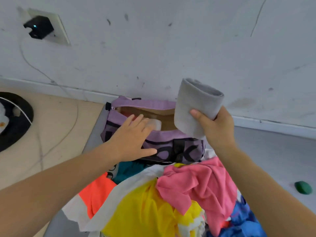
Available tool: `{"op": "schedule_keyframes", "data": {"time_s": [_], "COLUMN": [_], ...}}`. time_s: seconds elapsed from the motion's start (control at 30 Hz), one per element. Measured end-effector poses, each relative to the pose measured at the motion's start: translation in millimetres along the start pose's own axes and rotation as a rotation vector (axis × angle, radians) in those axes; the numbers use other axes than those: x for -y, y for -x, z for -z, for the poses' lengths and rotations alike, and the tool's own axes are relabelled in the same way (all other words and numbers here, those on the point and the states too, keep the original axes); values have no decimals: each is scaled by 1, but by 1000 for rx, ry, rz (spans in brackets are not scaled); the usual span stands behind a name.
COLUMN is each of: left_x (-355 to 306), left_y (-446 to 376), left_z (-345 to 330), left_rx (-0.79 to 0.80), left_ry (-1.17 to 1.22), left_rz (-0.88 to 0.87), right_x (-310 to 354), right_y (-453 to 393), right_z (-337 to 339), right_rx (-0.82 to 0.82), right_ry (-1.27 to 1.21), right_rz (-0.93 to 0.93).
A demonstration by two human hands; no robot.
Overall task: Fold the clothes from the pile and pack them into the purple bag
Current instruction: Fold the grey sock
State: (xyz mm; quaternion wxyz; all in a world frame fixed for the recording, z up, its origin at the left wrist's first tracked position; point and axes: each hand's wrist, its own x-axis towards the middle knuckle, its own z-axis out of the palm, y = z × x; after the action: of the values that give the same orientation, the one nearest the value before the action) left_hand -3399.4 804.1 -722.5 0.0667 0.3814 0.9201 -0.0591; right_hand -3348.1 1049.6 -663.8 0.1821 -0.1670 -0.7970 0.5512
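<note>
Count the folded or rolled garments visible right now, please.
2: a rolled grey garment gripped in the right hand above the purple bag, and a pale piece inside it under the left hand. Others may be hidden inside.

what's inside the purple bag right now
Through the purple bag's opening: tan lining and a pale folded item under the left hand's fingers. The rest is hidden.

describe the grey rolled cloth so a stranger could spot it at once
Find the purple bag open against the wall. Just above its right end, the right hand grips a rolled grey cloth. Unlike the bright loose pile, it is plain and tightly rolled.
</note>
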Motion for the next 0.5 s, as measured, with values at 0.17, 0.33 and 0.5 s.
{"op": "schedule_keyframes", "data": {"time_s": [0.17,0.33,0.5], "left_x": [8,-1,5], "left_y": [-11,-5,-16], "left_z": [-43,-74,-90], "left_rx": [29,14,154], "left_ry": [54,217,204], "left_rz": [48,100,132], "right_x": [-48,-106,-128], "right_y": [-36,-52,-58], "right_z": [-44,-69,-81], "right_rx": [423,691,320], "right_ry": [460,811,579], "right_rz": [172,-22,-341]}}
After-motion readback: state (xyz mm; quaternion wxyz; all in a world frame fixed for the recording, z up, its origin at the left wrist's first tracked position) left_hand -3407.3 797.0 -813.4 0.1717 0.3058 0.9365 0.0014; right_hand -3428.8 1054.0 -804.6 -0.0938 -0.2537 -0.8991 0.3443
